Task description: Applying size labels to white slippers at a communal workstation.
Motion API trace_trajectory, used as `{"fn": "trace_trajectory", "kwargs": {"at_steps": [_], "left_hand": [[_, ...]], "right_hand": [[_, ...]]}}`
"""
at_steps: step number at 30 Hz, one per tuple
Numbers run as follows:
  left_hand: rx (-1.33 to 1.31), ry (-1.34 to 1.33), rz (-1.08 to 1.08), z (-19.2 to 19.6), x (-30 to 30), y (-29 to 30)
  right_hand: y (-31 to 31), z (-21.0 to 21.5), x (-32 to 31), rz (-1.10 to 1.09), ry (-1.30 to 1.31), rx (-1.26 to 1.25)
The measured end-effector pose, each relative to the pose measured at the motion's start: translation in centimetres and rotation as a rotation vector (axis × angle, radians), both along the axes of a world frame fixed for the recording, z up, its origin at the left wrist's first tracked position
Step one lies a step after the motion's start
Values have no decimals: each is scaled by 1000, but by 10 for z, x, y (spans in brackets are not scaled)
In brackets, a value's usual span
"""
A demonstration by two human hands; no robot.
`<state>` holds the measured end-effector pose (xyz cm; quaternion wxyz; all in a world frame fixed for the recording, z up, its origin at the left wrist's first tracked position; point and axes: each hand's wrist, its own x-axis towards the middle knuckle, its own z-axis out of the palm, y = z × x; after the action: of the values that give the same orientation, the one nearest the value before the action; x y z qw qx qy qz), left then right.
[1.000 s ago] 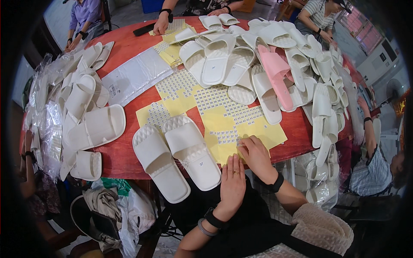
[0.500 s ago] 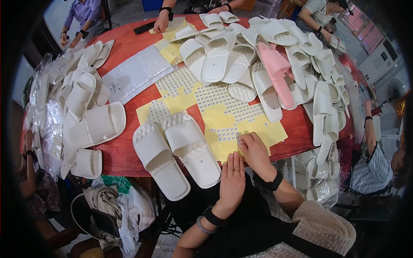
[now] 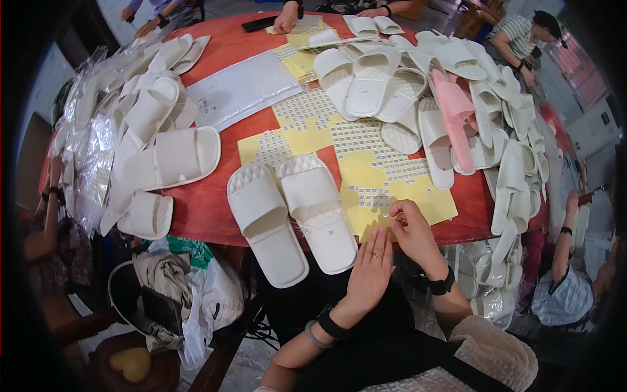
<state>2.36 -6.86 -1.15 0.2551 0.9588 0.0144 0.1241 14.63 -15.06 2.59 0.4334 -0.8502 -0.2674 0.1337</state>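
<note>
My left hand [image 3: 371, 269] lies flat, its fingers straight, on the near edge of a yellow sticker sheet [image 3: 358, 222]. Just right of it, my right hand [image 3: 419, 240] pinches a small pale sticker [image 3: 386, 214] between thumb and fingertip, over the sheet's printed rows. Left of my hands, a pair of white slippers rests at the table edge, toes pointing away and heels overhanging. The left slipper [image 3: 266, 222] has a bare insole; the right slipper [image 3: 318, 212] bears a small printed label near its heel.
White slippers [image 3: 372, 78] are heaped at the back and right, with one pink slipper [image 3: 454, 117] among them. More slippers [image 3: 173, 160] and clear plastic bags [image 3: 88, 157] crowd the left. A white plastic package [image 3: 245, 88] lies behind the sheets. Other people sit around the red table [image 3: 209, 225].
My right fingers have lifted slightly off the sheet, and a small sticker now shows at their tips. My left hand stays flat. The whole view has shifted, moving the table rightward in the picture.
</note>
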Motion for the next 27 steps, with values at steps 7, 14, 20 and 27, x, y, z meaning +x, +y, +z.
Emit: {"fn": "trace_trajectory", "kwargs": {"at_steps": [7,14,20,27], "left_hand": [[-179,-433,292,28,-62,45],[-172,-396,799,10,-109,88],[-182,-381,808,1,-109,98],[-200,-287,666,-8,-105,96]], "right_hand": [[53,32,-32,387,-25,62],[108,21,-66,649,-108,7],[126,6,-77,698,-167,-44],[129,1,-83,652,-226,-123]]}}
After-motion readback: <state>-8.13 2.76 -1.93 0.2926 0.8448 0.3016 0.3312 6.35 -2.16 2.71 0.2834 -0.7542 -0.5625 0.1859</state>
